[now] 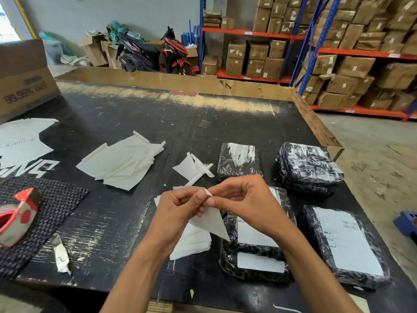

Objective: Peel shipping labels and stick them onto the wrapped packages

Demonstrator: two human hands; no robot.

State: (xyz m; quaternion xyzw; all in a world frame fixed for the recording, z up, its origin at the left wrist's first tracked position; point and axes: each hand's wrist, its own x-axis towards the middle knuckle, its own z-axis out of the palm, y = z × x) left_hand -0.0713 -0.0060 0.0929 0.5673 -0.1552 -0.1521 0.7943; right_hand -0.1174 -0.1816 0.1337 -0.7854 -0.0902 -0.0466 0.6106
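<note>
Your left hand [178, 211] and right hand [243, 199] meet above the near middle of the black, scuffed counter [180, 123], and the fingers of both pinch the top corner of a white paper shipping label [212, 224] that hangs down between them. Whether the backing has begun to part from the label at that corner is hard to tell.

Under your left wrist lies a small stack of white label sheets [194, 242]. To your right rest the black plastic-wrapped packages: two labelled ones stacked under your right forearm [255, 251], one labelled parcel [345, 245] further right, a dark bundle [309, 168] beyond it, and another wrapped parcel [239, 161] just past your hands.

Left of centre, discarded pale backing papers [121, 161] lie spread, with a smaller crumpled heap [194, 168] beside them. A red tape dispenser [18, 215] sits on a dark dotted mat [49, 211] at the left edge, near a brown cardboard box [24, 80].

Behind the counter, two parked scooters [155, 53] stand by the grey wall, and blue-and-orange shelving [293, 37] holds brown cartons.
</note>
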